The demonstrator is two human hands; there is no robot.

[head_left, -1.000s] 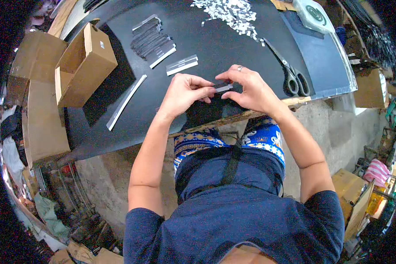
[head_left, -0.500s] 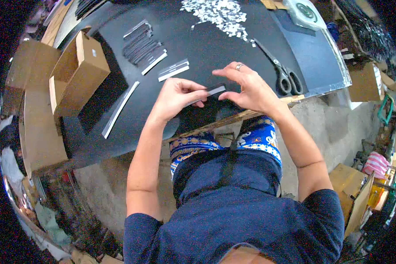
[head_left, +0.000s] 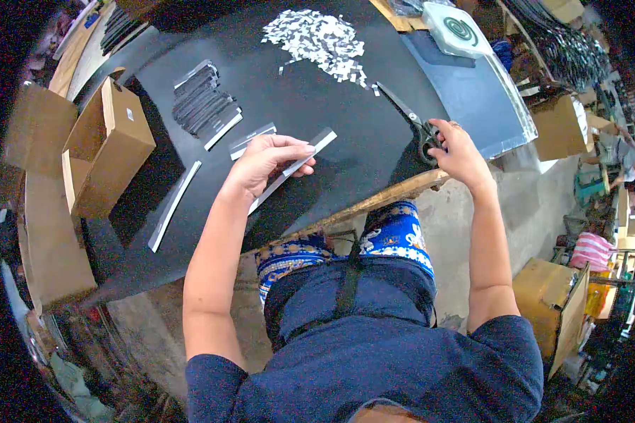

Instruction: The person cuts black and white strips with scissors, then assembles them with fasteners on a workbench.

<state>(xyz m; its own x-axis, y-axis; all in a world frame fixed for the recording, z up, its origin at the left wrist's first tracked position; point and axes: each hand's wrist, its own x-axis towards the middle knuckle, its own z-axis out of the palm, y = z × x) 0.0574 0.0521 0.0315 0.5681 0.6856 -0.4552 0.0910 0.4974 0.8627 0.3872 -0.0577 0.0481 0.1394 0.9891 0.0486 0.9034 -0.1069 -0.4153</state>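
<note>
The left hand (head_left: 264, 163) is closed around a long grey strip (head_left: 294, 167); the fingers pinch it near its middle, and the strip runs slanted above the black table (head_left: 346, 99), with its upper end pointing toward the middle of the table and its lower end toward the near edge. The right hand (head_left: 457, 148) lies at the right part of the near edge, with its fingers bent around the handles of the scissors (head_left: 410, 121). The blades rest on the table and point toward the far side.

Near the far edge there is a heap of small white cut pieces (head_left: 317, 39). Toward the left side lies a stack of dark strips (head_left: 201, 104), and just beside it one short strip (head_left: 251, 139). Another long strip (head_left: 174, 204) lies alone near the left edge. An open cardboard box (head_left: 106, 144) stands at the left edge. At the far right corner sits a white flat thing with a dark spiral (head_left: 461, 28).
</note>
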